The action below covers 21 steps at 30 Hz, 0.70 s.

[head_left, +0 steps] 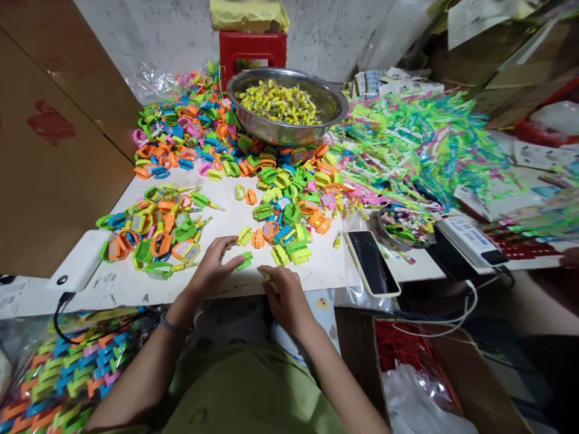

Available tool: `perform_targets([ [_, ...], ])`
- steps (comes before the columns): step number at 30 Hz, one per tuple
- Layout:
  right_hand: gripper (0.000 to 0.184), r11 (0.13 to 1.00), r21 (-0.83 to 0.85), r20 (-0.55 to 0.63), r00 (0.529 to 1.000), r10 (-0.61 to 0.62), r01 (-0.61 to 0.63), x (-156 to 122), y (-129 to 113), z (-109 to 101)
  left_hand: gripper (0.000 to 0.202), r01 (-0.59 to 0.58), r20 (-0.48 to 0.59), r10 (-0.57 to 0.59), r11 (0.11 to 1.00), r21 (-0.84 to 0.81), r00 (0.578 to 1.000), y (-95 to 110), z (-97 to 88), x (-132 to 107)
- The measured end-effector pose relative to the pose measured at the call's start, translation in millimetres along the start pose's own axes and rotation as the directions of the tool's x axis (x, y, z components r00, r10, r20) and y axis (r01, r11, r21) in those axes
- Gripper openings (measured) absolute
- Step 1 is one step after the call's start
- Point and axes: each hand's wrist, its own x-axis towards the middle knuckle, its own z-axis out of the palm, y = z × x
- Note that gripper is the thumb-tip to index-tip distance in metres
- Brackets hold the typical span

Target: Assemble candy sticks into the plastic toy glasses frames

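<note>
My left hand rests on the white table near its front edge, fingers closed on a small green plastic piece. My right hand is beside it, fingers pinched on a small yellow piece that barely shows. Just beyond both hands lie loose yellow, green and orange plastic clips. A separate heap of assembled colourful pieces lies to the left of my left hand.
A metal bowl of yellow pieces stands at the back, amid a big pile of clips. A phone lies right of my hands, beside a small bowl of beads. Green strips cover the right. A white power bank sits left.
</note>
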Motion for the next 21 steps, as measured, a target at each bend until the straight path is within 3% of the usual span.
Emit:
perform_targets([
  [2,0.033,0.996,-0.086,0.025,1.000,0.001,0.001,3.1,-2.5,4.6,0.041,-0.031,0.004,0.031,0.999,0.045,1.000,-1.8,5.4,-6.4],
  [5,0.032,0.997,-0.071,0.010,1.000,-0.020,0.020,6.3,-2.7,6.9,0.023,-0.043,0.006,0.042,0.999,0.014,0.999,-3.6,13.3,-13.6],
  [10,0.034,0.992,0.126,-0.130,0.991,-0.003,0.019,6.0,2.5,10.6,0.034,0.024,0.059,-0.012,0.977,-0.210,0.998,13.8,22.1,-25.0],
  [13,0.028,0.982,0.187,-0.117,0.993,0.031,-0.009,2.8,2.2,10.7,0.038,0.139,0.154,-0.081,0.899,-0.416,0.985,28.6,29.9,-31.7],
  [17,0.027,0.991,0.136,-0.116,0.993,0.026,-0.010,-3.2,-5.4,4.7,0.047,0.302,0.258,-0.174,0.713,-0.633,0.950,42.7,41.6,-40.0],
  [21,0.032,0.997,0.055,-0.085,0.995,-0.054,0.059,-8.9,-12.7,-3.5,0.055,0.314,0.261,-0.179,0.625,-0.714,0.949,52.3,44.6,-46.2],
])
